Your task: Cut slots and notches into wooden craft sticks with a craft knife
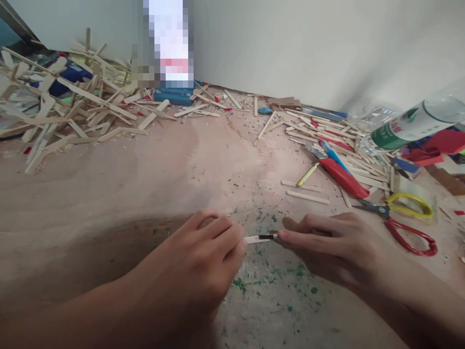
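In front of me, my left hand (214, 247) is closed on the left end of a pale wooden craft stick (251, 240). At the stick's right part is a small, thin black piece (267, 237); I cannot make out its kind. My right hand (327, 237) pinches at this right end with thumb and fingers, which hide the tip. The stick lies nearly level between both hands, just above the table (163, 189). Green flecks (243, 283) are scattered on the tabletop below.
Joined craft sticks (78, 102) pile up at the back left. On the right lie more loose sticks (363, 162), a red utility knife (343, 177), a blue pen-like tool (334, 156), scissors with yellow and red handles (410, 223) and a tilted plastic bottle (417, 121). A pale panel (308, 43) stands behind.
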Demonstrator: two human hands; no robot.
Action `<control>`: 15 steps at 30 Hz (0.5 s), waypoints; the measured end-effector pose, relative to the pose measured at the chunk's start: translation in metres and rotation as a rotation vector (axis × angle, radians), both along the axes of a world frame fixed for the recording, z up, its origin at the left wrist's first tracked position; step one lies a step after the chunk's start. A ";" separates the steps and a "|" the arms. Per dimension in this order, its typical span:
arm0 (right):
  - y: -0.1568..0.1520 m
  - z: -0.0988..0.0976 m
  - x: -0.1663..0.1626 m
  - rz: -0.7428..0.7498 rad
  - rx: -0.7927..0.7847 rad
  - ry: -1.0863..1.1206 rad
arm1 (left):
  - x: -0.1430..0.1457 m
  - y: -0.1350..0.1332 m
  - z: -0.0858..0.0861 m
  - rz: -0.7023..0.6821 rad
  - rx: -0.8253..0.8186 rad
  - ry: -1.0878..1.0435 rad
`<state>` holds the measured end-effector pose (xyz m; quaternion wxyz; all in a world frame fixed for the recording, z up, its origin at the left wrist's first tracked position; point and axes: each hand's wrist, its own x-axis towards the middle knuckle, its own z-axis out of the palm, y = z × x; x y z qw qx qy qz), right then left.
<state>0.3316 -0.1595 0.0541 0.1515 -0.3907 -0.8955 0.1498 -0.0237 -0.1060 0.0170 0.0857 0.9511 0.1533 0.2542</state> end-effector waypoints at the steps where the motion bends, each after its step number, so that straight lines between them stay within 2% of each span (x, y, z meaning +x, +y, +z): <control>1: 0.000 0.000 0.000 0.000 0.009 0.012 | 0.000 0.000 0.001 0.001 0.002 0.011; 7: 0.004 -0.006 -0.004 0.022 -0.093 0.108 | 0.001 -0.001 0.000 0.007 0.008 0.019; 15: 0.002 -0.006 -0.007 0.033 -0.114 0.100 | 0.000 0.001 0.003 -0.004 0.007 0.035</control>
